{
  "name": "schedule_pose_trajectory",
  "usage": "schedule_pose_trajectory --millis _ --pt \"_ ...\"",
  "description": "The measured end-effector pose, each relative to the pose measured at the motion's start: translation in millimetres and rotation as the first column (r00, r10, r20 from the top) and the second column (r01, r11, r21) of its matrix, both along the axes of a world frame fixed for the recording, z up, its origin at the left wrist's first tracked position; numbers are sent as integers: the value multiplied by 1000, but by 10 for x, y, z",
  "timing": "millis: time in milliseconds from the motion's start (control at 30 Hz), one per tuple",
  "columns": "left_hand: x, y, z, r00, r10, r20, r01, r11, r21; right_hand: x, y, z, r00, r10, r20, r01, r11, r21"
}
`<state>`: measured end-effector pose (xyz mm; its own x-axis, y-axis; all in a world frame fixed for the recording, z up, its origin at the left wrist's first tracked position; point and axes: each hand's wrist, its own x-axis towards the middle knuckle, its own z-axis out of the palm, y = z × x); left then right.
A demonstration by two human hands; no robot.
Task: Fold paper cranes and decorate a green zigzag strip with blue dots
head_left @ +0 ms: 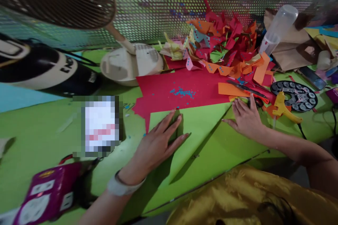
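A light green sheet of paper (194, 121) lies on the green table, narrowing to a corner at its lower end; one long edge seems lifted and casts a shadow. My left hand (158, 144) rests on its left part with fingers stretched out. At the sheet's upper right corner is my right hand (245, 117), fingers apart, with nothing seen in it. Just beyond its fingertips are scissors (253, 93) with orange handles, partly over an orange paper strip (231, 89). Red paper (163, 87) with small blue bits (183, 93) on it lies behind the green sheet.
Behind stands a heap of folded coloured paper (224, 45). To the right are a yellow glue gun (283, 107), a round black tray (306, 94) and a clear bottle (282, 22). A fan (132, 61), a black bottle (52, 66) and a purple power box (50, 189) stand left.
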<state>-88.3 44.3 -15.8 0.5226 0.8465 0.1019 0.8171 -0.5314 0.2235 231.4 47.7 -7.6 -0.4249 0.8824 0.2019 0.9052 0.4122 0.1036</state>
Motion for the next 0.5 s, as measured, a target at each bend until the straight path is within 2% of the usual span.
schedule_pose_trajectory --millis 133,200,300,400,500 --pt "47 13 43 999 26 -34 -26 999 -19 32 35 98 995 69 -77 -66 997 44" --pt "66 19 50 999 35 -30 -36 999 -19 40 31 141 982 163 -96 -166 986 -19" --pt "84 29 41 999 47 -23 -48 999 -22 56 18 191 951 295 -94 -306 940 -153" --pt "88 43 21 999 46 -9 -46 999 -10 37 61 242 920 379 -105 -393 889 -236" --pt "90 58 15 999 42 -4 -42 999 0 -72 218 272 889 439 -134 -458 839 -294"
